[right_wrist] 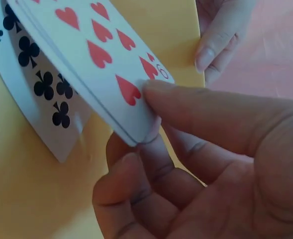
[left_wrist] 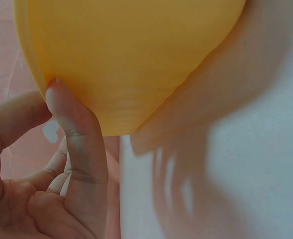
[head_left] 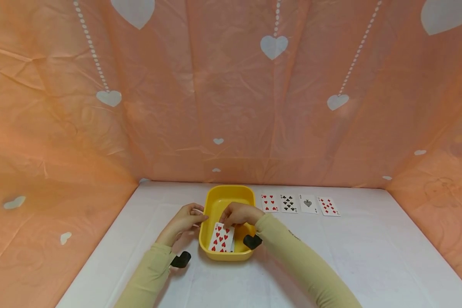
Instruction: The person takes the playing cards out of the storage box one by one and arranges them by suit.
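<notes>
A yellow plastic tray (head_left: 231, 256) stands on the table in front of the person. At its left side the left hand (head_left: 182, 224) pinches the rim between thumb and forefinger, as the left wrist view shows on the tray wall (left_wrist: 136, 59). Reaching inside from the right, the right hand (head_left: 240, 214) pinches a small stack of playing cards (right_wrist: 99, 59) by one corner, thumb on top. The nine of hearts faces up on that stack. Beneath it, a ten of clubs (right_wrist: 44, 89) lies tilted away from the stack in the tray.
Right of the tray, face-up cards lie in a row: a hearts card (head_left: 270, 203), a clubs card (head_left: 289, 204), the ace of spades (head_left: 308, 204) and a diamonds card (head_left: 328, 206). An orange cloth (head_left: 231, 107) with white hearts hangs behind the white table (head_left: 369, 256).
</notes>
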Tool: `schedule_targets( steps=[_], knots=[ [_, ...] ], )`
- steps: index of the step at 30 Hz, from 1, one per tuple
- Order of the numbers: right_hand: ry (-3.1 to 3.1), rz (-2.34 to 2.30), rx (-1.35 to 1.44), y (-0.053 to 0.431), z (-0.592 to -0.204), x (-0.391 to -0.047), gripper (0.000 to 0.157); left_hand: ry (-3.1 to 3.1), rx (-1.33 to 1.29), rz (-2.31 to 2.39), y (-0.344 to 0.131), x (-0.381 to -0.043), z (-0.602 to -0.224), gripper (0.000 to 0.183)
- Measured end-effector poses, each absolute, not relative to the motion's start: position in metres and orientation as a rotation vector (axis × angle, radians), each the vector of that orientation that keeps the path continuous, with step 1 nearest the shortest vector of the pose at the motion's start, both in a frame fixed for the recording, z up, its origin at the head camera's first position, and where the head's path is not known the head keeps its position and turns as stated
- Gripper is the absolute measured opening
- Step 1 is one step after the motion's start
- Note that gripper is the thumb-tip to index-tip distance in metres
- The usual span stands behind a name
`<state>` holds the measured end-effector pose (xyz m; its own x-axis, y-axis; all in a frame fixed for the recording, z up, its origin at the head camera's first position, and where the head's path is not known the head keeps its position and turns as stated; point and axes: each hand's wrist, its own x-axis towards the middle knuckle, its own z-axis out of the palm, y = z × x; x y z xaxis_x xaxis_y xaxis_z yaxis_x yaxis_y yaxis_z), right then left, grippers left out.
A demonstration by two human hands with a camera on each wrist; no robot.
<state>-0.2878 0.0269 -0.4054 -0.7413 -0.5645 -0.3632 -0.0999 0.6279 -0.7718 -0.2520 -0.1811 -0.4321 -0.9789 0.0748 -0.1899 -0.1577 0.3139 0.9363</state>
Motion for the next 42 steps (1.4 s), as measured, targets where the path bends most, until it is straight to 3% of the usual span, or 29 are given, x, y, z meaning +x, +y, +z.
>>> schedule_targets(
  steps=[19, 33, 42],
  knots=[
    [2.286, -1.187, -0.403, 0.036, -0.394, -0.291, 0.008, 2.369, -0.077, 1.739, -0.180, -0.253, -0.433, 0.032],
    [2.225, -1.422, -0.487, 0.067, -0.363, -0.295, 0.032, 2.384, -0.073, 1.728, -0.180, -0.253, -0.434, 0.031],
    [2.182, -1.567, -0.497, 0.104, -0.360, -0.290, 0.028, 2.391, -0.078, 1.725, -0.180, -0.253, -0.434, 0.030]
  ],
)
